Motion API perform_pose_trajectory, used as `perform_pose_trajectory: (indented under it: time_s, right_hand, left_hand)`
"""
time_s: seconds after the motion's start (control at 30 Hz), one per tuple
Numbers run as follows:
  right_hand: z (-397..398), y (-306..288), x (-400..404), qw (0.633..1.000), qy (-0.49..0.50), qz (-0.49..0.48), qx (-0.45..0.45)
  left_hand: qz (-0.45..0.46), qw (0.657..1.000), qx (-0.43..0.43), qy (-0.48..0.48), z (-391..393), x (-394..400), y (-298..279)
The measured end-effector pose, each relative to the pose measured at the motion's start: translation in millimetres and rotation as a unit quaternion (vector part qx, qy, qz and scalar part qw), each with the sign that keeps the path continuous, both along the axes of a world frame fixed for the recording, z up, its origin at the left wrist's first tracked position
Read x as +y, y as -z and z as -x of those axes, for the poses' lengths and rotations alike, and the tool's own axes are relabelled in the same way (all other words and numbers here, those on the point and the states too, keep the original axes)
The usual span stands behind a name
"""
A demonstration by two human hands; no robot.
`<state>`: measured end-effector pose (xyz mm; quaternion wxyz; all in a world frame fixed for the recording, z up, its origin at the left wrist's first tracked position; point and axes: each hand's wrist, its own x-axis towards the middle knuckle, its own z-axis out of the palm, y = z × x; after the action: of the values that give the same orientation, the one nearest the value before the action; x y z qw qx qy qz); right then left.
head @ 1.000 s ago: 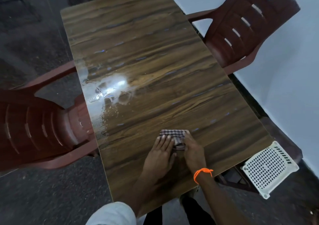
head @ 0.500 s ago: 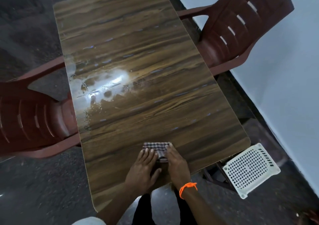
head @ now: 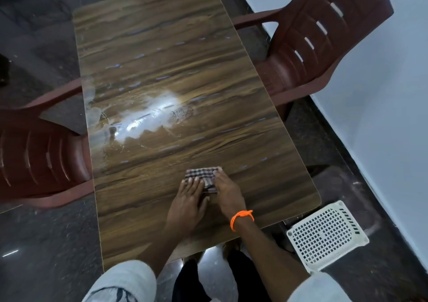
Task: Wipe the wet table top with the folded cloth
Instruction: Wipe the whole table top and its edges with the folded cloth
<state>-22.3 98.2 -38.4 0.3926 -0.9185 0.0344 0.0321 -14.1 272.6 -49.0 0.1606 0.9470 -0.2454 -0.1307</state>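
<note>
1. Cloth (head: 203, 178): small checked square, folded, lying flat on the table (head: 162, 47) near the near edge, somewhat toward the right side.
2. Left hand (head: 188, 203): palm down, fingers extended and close together; fingertips rest on the cloth's left portion. It presses rather than grips.
3. Right hand (head: 228, 193): palm down, fingers flat over the cloth's right edge, pressing it to the surface. No pinch is evident. An orange band (head: 242, 218) sits on this wrist.
4. Wet patch (head: 148, 116): bright, glossy film toward the left edge, about mid-length, well apart from the cloth. The surface around the cloth reads duller; whether it is dry cannot be told.
5. Handling, judged: the cloth is light, soft and limp, and will bunch or unfold if pushed from one corner. Flat pressure across the whole fold is the sound hold. It will likely drag more once soaked.
6. Handling, judged: the laminate looks smooth, and probably slick under water, so steady downward pressure is advisable.
7. Surroundings: chairs at the left (head: 39, 153) and right (head: 324, 47) edges; a white stool (head: 324, 234) beyond the near right corner.
</note>
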Motion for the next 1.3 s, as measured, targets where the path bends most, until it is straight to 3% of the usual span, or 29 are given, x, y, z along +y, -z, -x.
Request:
perform_pose_trajectory:
  time_s: [0.17,0.27,0.53,0.73,0.97,1.13,1.3]
  right_hand:
    - [52,1,-13,0.999,-0.009,0.005,-0.039]
    - [67,5,-46,0.997,0.061,-0.018,-0.038]
    - [16,0,-111,0.994,0.1,0.029,-0.031]
    - [-14,8,-93,0.998,0.059,0.026,-0.027]
    - [44,11,-76,0.997,0.062,0.044,-0.027]
    - [61,5,-106,0.985,0.163,0.06,-0.014]
    - [29,-2,-151,0.968,0.244,0.057,-0.022]
  left_hand:
    - [0.002,0.999,0.005,0.04,37,-7,-4]
    - [0.021,0.997,0.007,0.075,41,-40,-3]
    - [0.011,0.998,0.012,0.056,-12,-121,-2]
    - [0.012,1.0,0.006,0.022,-27,-99,8]
    - [0.029,0.995,0.017,0.089,13,-69,13]
    - [0.04,0.987,0.03,0.15,9,-114,16]
    - [0.02,0.983,0.02,0.183,-34,-175,13]
